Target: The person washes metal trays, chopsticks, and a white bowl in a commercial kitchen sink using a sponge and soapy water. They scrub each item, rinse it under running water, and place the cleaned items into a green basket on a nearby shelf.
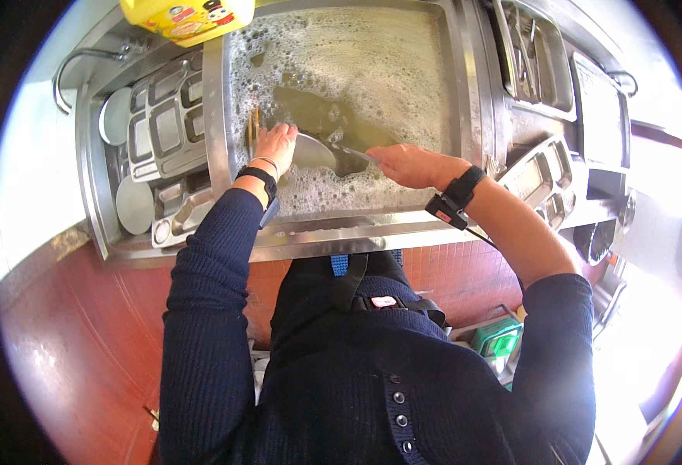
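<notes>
My left hand [278,145] grips the rim of a pale round dish [313,153], a plate or bowl, partly under the water of a stainless-steel sink basin [341,229]. In my right hand [407,165] is the handle of a thin metal utensil [352,153]. Its far end reaches over the dish's right side; its head is hard to make out. Cloudy, foamy water [375,75] fills the basin around both hands. Just left of my left hand, a pair of wooden chopsticks [253,124] pokes out of the suds.
The left basin holds steel compartment trays [169,131] and round pale dishes [134,204] beneath a curved faucet [62,75]. A yellow container [192,20] stands at the back rim. On the right are a compartment tray [541,174] and a metal pan [553,75] holding utensils.
</notes>
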The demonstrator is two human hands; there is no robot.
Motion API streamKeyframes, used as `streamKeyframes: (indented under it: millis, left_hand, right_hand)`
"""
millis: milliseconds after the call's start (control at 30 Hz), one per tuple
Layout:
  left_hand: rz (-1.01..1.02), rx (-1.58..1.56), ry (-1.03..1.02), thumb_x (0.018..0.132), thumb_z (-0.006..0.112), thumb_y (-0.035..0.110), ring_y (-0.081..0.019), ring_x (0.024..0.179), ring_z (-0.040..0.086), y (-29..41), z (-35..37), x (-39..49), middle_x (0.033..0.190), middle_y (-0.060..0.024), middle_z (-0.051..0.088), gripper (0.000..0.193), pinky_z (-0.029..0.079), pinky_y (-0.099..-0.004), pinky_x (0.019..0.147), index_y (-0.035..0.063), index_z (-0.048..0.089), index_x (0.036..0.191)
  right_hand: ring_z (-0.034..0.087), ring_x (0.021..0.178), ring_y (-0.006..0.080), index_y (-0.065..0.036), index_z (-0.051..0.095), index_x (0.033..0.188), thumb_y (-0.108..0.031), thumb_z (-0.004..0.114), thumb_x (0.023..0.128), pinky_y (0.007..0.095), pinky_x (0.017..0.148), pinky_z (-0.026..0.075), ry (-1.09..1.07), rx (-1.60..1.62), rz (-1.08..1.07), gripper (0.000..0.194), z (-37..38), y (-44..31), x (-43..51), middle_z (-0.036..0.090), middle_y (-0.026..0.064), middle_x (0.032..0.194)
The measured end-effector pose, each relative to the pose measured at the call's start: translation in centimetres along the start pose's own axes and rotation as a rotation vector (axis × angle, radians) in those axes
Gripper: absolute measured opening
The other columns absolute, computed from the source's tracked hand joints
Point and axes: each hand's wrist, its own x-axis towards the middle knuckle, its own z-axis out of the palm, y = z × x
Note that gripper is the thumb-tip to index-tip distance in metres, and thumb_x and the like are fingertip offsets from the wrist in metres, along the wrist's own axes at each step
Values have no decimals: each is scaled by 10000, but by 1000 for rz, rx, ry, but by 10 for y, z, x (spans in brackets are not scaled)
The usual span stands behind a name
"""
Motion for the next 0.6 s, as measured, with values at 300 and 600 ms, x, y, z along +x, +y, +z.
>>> streamKeyframes:
  millis: [300,600]
  left_hand:
    - [336,208,-215,895,497,171,-322,1021,592,3,6,11,1045,-122,594,212,528,-444,851,59,671,941]
    - [381,-17,35,849,541,120,-375,766,629,-1,-11,-16,850,-170,607,105,521,-469,695,41,610,854]
  right_hand:
    - [604,922,411,-49,504,1255,-170,444,907,479,820,476,190,158,160,373,44,-10,-44,639,243,961]
    - [641,787,415,0,556,1142,-112,444,874,503,673,502,569,37,451,311,89,-21,-93,643,245,785]
